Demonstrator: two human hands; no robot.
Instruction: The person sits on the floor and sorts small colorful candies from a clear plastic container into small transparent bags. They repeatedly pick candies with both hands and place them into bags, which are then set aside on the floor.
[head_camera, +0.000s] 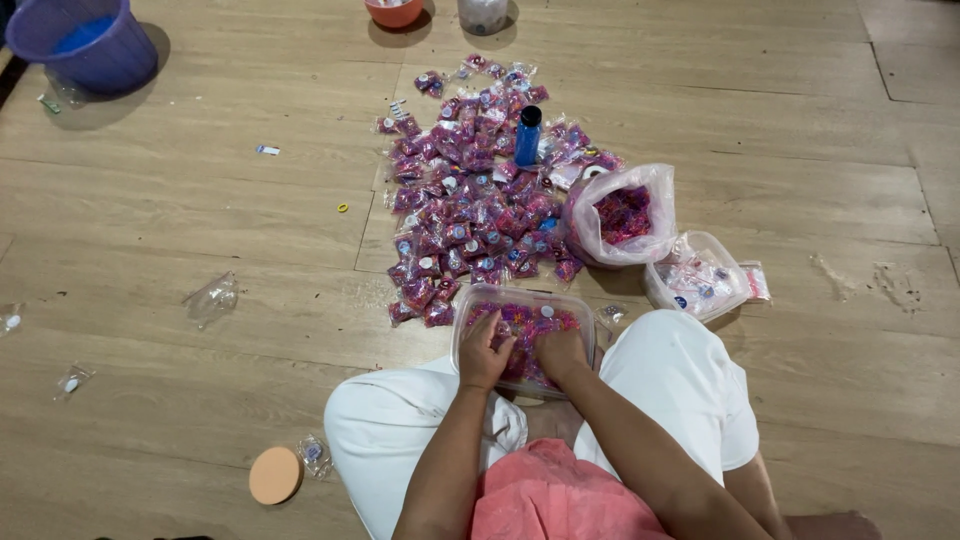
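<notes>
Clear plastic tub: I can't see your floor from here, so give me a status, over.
Left hand and right hand both down in clear plastic tub of small pink-purple pieces. Grip hidden. Filled packet pile just beyond, blue bottle standing in it.

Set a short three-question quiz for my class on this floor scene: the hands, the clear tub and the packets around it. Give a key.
1. True or false: both hands, left hand and right hand, are in the clear tub of small pink and purple pieces.
2. What stands upright amid the pile of packets?
A. a blue bottle
B. a red kettle
C. a green mug
3. Fill in: the open plastic bag of pink pieces lies to the ____ of the pile as the camera sees it.

Key
1. True.
2. A, the blue bottle with a dark cap.
3. Right.
</notes>
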